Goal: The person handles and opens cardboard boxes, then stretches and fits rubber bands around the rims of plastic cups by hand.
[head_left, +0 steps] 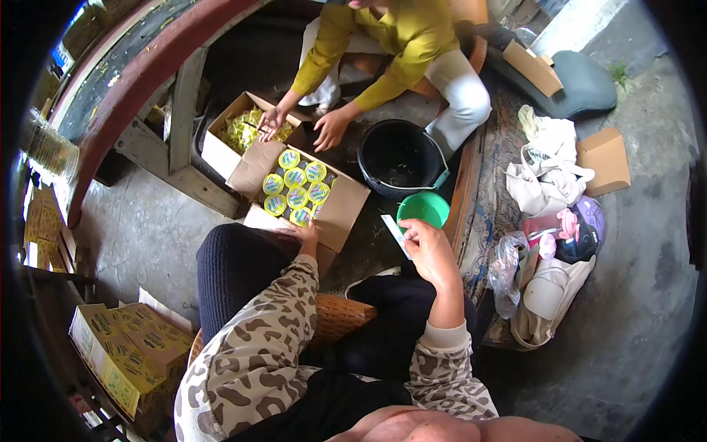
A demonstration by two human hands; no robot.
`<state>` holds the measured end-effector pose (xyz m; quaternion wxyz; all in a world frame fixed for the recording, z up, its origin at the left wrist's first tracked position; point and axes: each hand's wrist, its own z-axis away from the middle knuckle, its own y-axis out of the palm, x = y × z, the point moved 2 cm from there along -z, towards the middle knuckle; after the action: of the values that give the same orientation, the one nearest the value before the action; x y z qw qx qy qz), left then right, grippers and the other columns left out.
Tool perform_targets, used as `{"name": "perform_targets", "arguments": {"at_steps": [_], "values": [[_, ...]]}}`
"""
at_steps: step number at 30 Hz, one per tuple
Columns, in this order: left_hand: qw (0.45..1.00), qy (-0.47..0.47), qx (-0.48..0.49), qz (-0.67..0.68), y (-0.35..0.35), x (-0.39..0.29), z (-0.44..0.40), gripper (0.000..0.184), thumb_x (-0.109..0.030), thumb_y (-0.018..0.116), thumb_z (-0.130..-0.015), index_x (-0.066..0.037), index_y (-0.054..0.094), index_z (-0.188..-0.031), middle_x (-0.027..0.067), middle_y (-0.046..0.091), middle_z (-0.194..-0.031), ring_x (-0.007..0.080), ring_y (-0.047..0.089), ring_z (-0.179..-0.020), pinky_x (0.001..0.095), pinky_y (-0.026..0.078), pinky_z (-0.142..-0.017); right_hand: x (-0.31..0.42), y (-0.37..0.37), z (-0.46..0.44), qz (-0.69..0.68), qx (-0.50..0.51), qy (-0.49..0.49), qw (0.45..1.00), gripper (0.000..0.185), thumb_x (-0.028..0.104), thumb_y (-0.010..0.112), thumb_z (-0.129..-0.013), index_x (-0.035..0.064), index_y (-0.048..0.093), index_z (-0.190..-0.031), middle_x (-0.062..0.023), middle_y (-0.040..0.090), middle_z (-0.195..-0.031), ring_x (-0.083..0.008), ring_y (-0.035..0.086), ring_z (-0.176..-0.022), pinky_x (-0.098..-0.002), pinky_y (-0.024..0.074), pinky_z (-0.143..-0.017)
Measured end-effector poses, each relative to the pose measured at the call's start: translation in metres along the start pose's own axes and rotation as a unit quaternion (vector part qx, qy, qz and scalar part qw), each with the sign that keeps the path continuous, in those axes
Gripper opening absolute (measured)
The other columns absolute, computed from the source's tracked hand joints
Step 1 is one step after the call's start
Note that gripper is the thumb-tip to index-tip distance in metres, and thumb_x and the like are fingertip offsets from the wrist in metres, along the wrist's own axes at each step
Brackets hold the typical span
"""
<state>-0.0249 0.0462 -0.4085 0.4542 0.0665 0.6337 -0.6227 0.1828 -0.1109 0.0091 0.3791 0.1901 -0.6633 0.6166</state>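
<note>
In the head view, the left hand (300, 236) lies at the near edge of an open brown cardboard box (343, 214) of round yellow-lidded cups (297, 197), its hold unclear. The right hand (428, 252) curls its grip nearly closed against a flat white strip (393, 231), possibly pinched, near a round green plastic bowl (428, 210).

You can read no word for certain here. The round yellow lids (297, 197) in the open cardboard box (346, 210) in front of you each carry blue and green lettering, too small to make out. On your lower left, the yellow printed carton (110, 353) shows repeated dark label panels and lines of print, blurred past reading. The stacked yellow boxes (46, 228) at your far left bear print you cannot decipher either.
</note>
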Motion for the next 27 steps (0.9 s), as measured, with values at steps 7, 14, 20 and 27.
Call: {"name": "perform_targets", "arguments": {"at_steps": [7,14,20,27], "values": [[0.922,0.281,0.254,-0.075,-0.036,-0.036,0.027,0.048,-0.033,0.031,-0.098,-0.01,0.038,-0.14,0.019,0.033,-0.146,0.0457,0.009,-0.139,0.0604,-0.008,-0.108,-0.005,0.001,-0.002,0.019,-0.002,-0.033,0.999,0.031,-0.006,0.06,-0.079,-0.0015,0.059,-0.11,-0.012,0.064,-0.082,-0.0202,0.064,-0.072,-0.0304,0.0508,-0.068],[0.816,0.447,0.253,-0.265,-0.058,-0.064,0.092,0.044,-0.032,0.027,-0.099,-0.01,0.048,-0.132,0.0163,0.041,-0.141,0.0355,0.028,-0.136,0.0515,0.009,-0.113,0.001,-0.003,-0.001,0.027,-0.026,-0.038,0.999,0.029,-0.004,0.059,-0.08,-0.0011,0.06,-0.108,-0.0128,0.065,-0.081,-0.0219,0.064,-0.072,-0.0316,0.0503,-0.069],[0.8,0.474,0.356,-0.094,-0.048,-0.061,0.13,0.05,-0.034,0.033,-0.098,-0.009,0.034,-0.141,0.0153,0.038,-0.143,0.0312,0.034,-0.133,0.0522,0.02,-0.11,0.004,-0.007,0.002,0.001,-0.032,-0.006,0.999,0.03,0.001,0.062,-0.077,0.0035,0.062,-0.107,-0.014,0.067,-0.089,-0.0307,0.065,-0.081,-0.0382,0.0501,-0.073],[0.759,0.532,0.341,-0.158,-0.082,-0.094,0.163,0.061,-0.031,0.044,-0.096,-0.018,0.015,-0.148,0.008,0.023,-0.152,0.0366,0.026,-0.136,0.0541,0.034,-0.101,0.02,-0.018,0.006,-0.021,-0.049,-0.03,0.998,0.029,0.002,0.063,-0.077,0.0032,0.062,-0.106,-0.0133,0.066,-0.088,-0.0303,0.065,-0.079,-0.0377,0.0499,-0.071]]}}
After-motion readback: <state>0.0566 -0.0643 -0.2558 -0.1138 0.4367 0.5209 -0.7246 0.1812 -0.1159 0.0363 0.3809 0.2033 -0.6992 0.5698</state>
